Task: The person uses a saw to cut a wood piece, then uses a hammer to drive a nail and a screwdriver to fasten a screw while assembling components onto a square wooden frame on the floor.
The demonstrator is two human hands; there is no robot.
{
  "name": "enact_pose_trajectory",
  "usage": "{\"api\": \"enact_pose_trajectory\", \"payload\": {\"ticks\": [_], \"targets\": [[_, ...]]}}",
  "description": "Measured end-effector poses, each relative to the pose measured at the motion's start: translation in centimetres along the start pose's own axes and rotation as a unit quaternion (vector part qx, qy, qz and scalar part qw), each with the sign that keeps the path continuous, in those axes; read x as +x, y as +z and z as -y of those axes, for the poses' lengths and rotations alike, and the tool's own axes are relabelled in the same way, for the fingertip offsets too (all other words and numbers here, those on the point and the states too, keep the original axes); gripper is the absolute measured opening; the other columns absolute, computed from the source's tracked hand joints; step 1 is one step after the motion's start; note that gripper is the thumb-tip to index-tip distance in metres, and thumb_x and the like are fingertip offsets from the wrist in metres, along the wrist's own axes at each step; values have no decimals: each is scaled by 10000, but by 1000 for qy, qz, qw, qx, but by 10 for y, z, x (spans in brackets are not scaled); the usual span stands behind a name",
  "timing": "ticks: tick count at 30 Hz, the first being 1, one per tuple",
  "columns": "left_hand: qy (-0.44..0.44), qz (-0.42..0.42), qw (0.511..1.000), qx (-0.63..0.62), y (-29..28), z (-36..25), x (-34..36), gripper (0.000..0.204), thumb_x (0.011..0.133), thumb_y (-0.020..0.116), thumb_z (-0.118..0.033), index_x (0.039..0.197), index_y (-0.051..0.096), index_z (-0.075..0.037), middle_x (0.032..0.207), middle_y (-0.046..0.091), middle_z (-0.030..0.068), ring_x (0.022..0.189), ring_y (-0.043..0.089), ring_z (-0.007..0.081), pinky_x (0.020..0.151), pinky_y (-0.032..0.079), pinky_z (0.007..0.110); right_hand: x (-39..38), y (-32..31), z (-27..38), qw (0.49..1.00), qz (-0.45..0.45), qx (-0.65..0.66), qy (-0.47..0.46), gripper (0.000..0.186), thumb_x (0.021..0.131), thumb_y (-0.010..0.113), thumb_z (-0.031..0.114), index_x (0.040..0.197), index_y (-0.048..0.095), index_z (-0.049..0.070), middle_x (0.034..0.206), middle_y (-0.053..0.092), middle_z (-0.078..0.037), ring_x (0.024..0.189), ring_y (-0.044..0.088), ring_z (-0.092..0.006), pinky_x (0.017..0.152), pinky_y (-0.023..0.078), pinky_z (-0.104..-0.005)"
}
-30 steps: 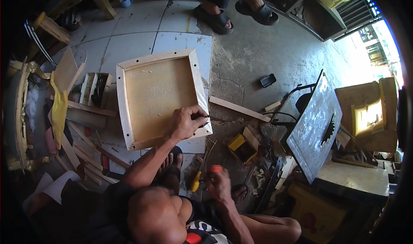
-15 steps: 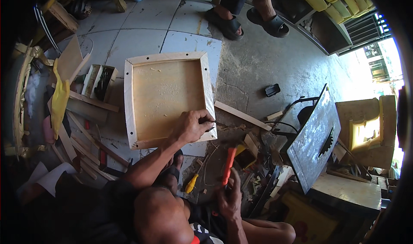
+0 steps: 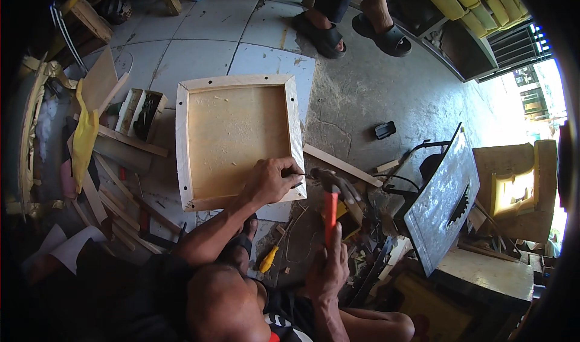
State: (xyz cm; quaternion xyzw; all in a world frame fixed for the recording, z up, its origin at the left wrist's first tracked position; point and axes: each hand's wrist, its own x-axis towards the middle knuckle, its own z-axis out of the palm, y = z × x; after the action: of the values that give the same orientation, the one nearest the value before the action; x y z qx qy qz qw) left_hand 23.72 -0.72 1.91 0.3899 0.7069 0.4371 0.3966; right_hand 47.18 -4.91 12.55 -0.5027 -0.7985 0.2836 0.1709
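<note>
A square wooden frame (image 3: pixel 183 137) with a thin board inside lies flat before me, dark holes dotted along its rim. Over its lower right corner, my left hand (image 3: pixel 275 179) pinches a thin dark nail-like piece (image 3: pixel 302 174) against the right side. My right hand (image 3: pixel 328 263) is closed around the red handle of a hammer (image 3: pixel 331 215). The hammer's dark head is up beside that same corner, just right of my left fingertips, apart from the frame as far as I can see.
At right stands a tilted table saw (image 3: pixel 438 203) with its toothed blade exposed. A wooden strip (image 3: pixel 342 166) lies beside the frame, a yellow-handled tool (image 3: pixel 269 258) nearer me. Wood scraps and a parts box (image 3: pixel 140 115) lie left. Another person's sandalled feet (image 3: pixel 323 37) are beyond.
My right hand has swung the hammer up and slightly right, bringing its head into sight near the frame's corner. My left hand keeps its pinch at the right side.
</note>
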Motion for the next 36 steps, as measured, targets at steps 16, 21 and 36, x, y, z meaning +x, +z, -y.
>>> {"api": "enact_pose_trajectory", "payload": {"ticks": [16, 21, 36], "targets": [[23, 3, 1000, -6, -6, -9, 3, 155, 886, 797, -158, 993, 764, -51, 842, 769, 129, 767, 748, 207, 709, 566, 366, -1, 11, -11, 999, -22, 22, 14, 630, 974, 595, 28, 1582, 442, 95, 1122, 669, -230, 981, 689, -410, 827, 558, -447], [16, 2, 1000, 16, -7, 0, 0, 161, 896, 793, -162, 1003, 756, -48, 780, 747, 115, 715, 726, 196, 663, 549, 360, -4, 17, -20, 998, 13, 34, 46, 627, 978, 600, 33, 1581, 450, 118, 1116, 685, -199, 903, 717, -341, 755, 570, -410], [56, -22, 998, -7, 2, -1, -3, 154, 925, 777, -148, 1037, 737, -52, 725, 685, 27, 637, 588, 90, 614, 500, 292, -72, 75, -144, 939, 217, -18, 266, 394, 972, 664, 300, 1298, 686, 80, 1132, 732, -250, 1100, 702, -427, 912, 557, -480]]}}
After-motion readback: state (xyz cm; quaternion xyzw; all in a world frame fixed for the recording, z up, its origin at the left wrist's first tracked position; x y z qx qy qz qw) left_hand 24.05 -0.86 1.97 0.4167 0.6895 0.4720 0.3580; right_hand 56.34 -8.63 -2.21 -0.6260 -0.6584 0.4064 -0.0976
